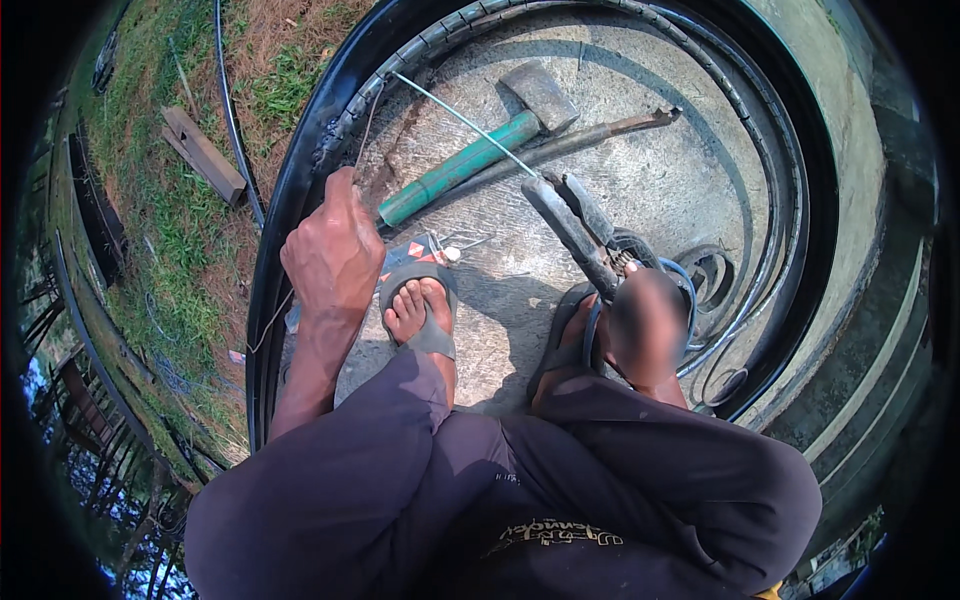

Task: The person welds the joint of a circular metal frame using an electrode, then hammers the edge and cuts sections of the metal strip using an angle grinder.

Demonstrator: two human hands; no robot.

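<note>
My right hand (652, 325), partly blurred, is closed round a worn, dark welding electrode holder (572, 225). A thin pale-green welding rod (465, 122) is clamped in its jaws and slants up and left. Its far tip meets the segmented inner ring (372, 97) of a large black hoop, or comes very close to it. On the left, my left hand (335, 245) pinches a thin brown wire (370, 128) that runs up to the same spot on the ring. More of this wire trails down beside my left forearm.
Inside the hoop (822, 200), a green-handled sledgehammer (465, 165) and a rusty metal bar (590, 138) lie on the concrete (480, 340). My sandalled feet stand there too. Coiled cable (712, 275) lies by my right hand. Left of the hoop are grass and a wooden block (203, 155).
</note>
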